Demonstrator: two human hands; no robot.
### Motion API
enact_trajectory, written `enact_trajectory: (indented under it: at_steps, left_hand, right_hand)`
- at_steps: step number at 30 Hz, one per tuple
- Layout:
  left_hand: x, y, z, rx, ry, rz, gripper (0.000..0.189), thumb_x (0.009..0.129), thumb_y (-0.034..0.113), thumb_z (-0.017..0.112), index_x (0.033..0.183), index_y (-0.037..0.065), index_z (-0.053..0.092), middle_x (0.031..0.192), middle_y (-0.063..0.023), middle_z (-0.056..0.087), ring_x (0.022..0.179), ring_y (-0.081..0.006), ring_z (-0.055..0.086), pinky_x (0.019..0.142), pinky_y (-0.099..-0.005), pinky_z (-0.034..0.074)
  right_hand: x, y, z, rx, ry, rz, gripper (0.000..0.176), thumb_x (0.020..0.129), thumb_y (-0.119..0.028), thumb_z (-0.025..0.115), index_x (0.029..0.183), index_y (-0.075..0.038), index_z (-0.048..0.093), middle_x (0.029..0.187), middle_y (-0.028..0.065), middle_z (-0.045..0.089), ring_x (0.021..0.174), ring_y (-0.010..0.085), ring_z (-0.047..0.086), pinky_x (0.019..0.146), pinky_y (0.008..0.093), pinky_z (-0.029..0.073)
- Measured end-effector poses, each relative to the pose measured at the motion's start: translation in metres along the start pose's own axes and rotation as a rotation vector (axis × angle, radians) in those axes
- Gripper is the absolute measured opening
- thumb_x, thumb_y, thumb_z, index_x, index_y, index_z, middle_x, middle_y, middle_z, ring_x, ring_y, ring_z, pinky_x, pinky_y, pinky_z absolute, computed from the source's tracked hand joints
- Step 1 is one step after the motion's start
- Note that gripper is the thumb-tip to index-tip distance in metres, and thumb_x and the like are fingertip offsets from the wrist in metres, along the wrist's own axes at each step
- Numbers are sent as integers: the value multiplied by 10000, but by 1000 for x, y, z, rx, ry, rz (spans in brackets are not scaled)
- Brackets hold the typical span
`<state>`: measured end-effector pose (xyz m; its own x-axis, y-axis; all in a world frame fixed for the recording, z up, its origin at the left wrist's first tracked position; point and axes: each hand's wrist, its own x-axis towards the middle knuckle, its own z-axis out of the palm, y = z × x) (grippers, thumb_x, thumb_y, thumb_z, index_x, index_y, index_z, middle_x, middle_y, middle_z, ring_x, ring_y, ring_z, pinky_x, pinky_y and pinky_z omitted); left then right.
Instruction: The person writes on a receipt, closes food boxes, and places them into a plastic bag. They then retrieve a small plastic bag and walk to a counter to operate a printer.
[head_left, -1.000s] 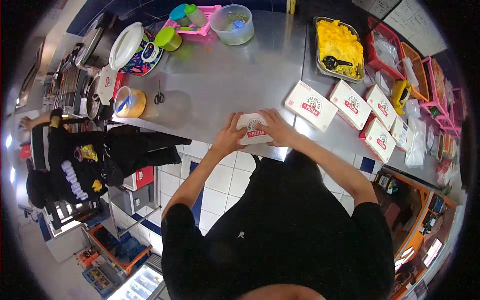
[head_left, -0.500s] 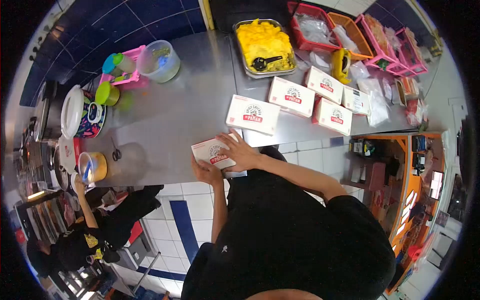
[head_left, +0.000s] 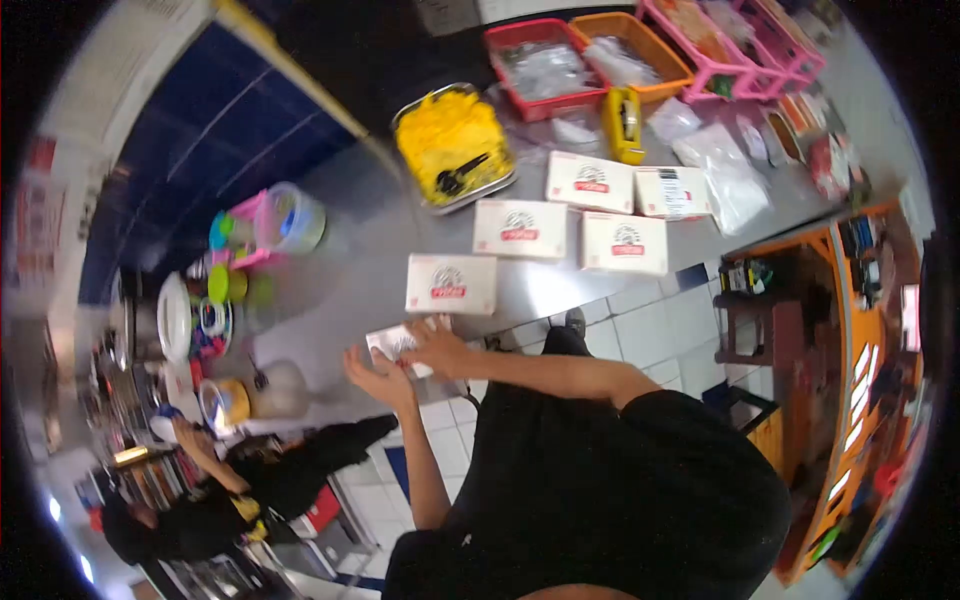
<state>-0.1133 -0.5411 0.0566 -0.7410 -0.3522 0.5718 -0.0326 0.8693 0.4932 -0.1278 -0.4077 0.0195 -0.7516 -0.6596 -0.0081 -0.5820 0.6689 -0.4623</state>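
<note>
A small white box with red print (head_left: 393,342) lies at the front edge of the steel table. My left hand (head_left: 381,378) is at its near left side, fingers spread and touching or almost touching it. Over the box's right part rests my right hand (head_left: 437,350), palm down with fingers apart. Just beyond is another closed white box (head_left: 451,284). More of the same boxes stand to the right, among them one (head_left: 520,229) and one (head_left: 625,243). A box with a label (head_left: 673,192) sits beside them.
Behind the boxes are a tray of yellow food (head_left: 453,140) with a black spoon, a yellow tape dispenser (head_left: 624,125) and a red basket (head_left: 548,70). Plastic tubs (head_left: 297,218) stand at the left. A co-worker (head_left: 190,515) is at lower left, holding a bowl.
The view has turned and shifted, so the table appears tilted. My left hand has opened away from the box's side; my right hand stays on top. The co-worker's hand now has a bowl.
</note>
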Motion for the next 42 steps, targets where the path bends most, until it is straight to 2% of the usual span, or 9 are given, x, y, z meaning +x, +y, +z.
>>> enact_trajectory:
  at_steps: [2,4,6,10,12,13,16,27,42]
  left_hand:
    - [29,70,7,-243,-119,-33,304,984,169,545,1211,-29,589,1229,-201,595,1128,-347,585,977,-434,447]
    - [47,143,33,-589,-379,-80,238,959,79,561,1176,-5,613,1126,-141,648,1028,-251,632,897,-359,491]
    - [47,214,91,-783,-653,34,208,936,10,577,1131,33,649,976,-67,701,892,-153,665,797,-301,524]
    - [14,375,191,-792,-1068,233,222,948,134,650,1139,26,681,1052,-75,704,827,-141,656,681,-291,555]
    - [-7,418,243,-777,-1212,12,271,942,247,669,1122,47,700,1002,-55,683,815,-123,623,624,-296,553]
    - [-15,434,265,-710,-1306,-175,299,937,306,680,1125,76,710,985,-32,665,817,-113,597,642,-297,562]
    - [-26,464,309,-396,-1436,-343,333,914,379,692,1089,97,720,1017,-26,674,781,-112,575,652,-291,565]
    - [-45,481,331,-574,-1349,-450,201,897,337,730,908,137,746,805,61,702,558,-20,438,498,-227,316]
    - [-96,460,274,-737,-1095,-495,248,928,214,703,853,-22,713,748,-35,696,666,-90,595,642,-243,455]
  right_hand:
    - [-3,-11,3,-140,48,144,678,815,-284,726,1434,-146,485,1533,237,339,1430,426,275,1119,705,181]
    - [60,6,169,-1133,333,234,542,922,-243,591,1435,-112,475,1483,157,427,1400,319,342,1137,605,261]
    - [-5,-9,32,596,220,213,478,1000,-227,500,1463,-124,442,1475,81,448,1363,209,391,1143,446,325]
    - [23,-26,104,1085,748,-61,463,1024,-232,503,1467,-116,430,1427,52,476,1313,165,430,1117,332,355]
    - [17,-28,87,-107,366,173,507,1033,-242,507,1505,-137,353,1450,34,423,1299,144,416,1114,343,356]
    - [-12,-22,27,34,453,228,322,920,-259,522,1208,-181,643,1440,153,472,1376,387,371,1080,678,274]
    - [-15,-18,-3,106,360,129,320,918,-259,525,1204,-182,648,1440,146,474,1378,385,370,1080,680,274]
    - [-17,-10,-26,132,329,19,312,913,-257,537,1188,-188,667,1438,119,484,1385,378,364,1080,686,272]
    - [-19,-6,-17,92,252,12,303,905,-255,553,1166,-195,693,1435,82,497,1395,369,355,1080,694,271]
